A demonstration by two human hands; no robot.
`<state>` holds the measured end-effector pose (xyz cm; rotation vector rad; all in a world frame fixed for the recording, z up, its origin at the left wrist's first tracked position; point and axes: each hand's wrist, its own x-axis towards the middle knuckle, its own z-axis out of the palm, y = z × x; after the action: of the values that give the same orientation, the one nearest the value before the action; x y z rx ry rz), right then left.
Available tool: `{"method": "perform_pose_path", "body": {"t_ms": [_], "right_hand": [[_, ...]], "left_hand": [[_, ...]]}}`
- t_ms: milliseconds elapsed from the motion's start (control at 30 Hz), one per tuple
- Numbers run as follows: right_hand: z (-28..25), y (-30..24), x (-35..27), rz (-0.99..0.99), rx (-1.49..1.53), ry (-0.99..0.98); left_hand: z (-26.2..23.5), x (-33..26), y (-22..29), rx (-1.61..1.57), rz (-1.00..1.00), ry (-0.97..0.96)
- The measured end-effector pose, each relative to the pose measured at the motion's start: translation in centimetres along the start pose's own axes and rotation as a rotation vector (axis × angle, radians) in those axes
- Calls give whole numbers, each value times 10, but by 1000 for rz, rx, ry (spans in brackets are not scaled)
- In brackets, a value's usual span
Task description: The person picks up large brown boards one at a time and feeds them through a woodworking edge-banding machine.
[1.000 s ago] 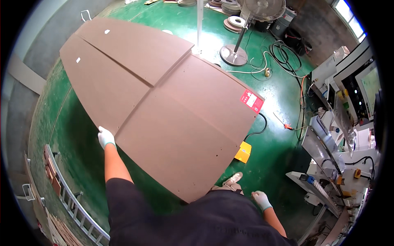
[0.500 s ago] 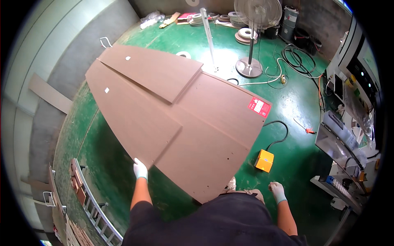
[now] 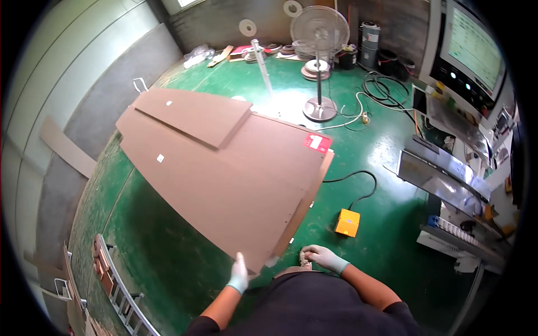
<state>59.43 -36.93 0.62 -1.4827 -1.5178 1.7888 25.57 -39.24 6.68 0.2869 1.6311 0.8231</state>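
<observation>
A large brown board [image 3: 224, 185] with a white sticker lies on top of a stack of similar flat panels. My left hand [image 3: 239, 274], in a white glove, holds its near edge close to the corner, thumb up along the edge and the other fingers mostly hidden. A smaller brown panel [image 3: 193, 115] rests on the far left part of the stack. To the right of the near corner, my gloved right hand [image 3: 326, 259] hovers above my shoe, apart from the boards. Its fingers are curled together and nothing shows in them. A red and white label [image 3: 318, 142] marks the far right corner.
A yellow foot-pedal box [image 3: 347, 223] with a black cable sits on the green floor at right. Beyond the boards stands a pedestal fan [image 3: 320, 109]. A machine with a screen [image 3: 473, 50] lines the right side. A metal ladder-like frame [image 3: 120, 285] lies at lower left.
The near-left board has slid toward me and to the right, its near end now at the stack's near end. My left hand moved right with it; my right hand came inward to the left.
</observation>
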Motion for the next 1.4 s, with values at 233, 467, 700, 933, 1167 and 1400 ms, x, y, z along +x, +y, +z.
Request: {"method": "perform_pose_path", "body": {"t_ms": [233, 467, 700, 933, 1167, 1400], "right_hand": [[26, 7, -52, 128, 914, 479], [0, 78, -195, 127, 829, 746], [-71, 222, -422, 264, 717, 1097], [-108, 296, -563, 237, 611, 1506], [-146, 255, -545, 183, 354, 1772], [-202, 253, -523, 37, 571, 1826]], "left_hand": [[53, -21, -122, 486, 96, -827], [59, -79, -151, -203, -340, -695], [32, -93, -92, -574, -109, -521], [69, -95, -101, -643, -93, -370], [115, -100, -89, -634, -64, -333], [197, -80, -36, -613, -50, -367]]}}
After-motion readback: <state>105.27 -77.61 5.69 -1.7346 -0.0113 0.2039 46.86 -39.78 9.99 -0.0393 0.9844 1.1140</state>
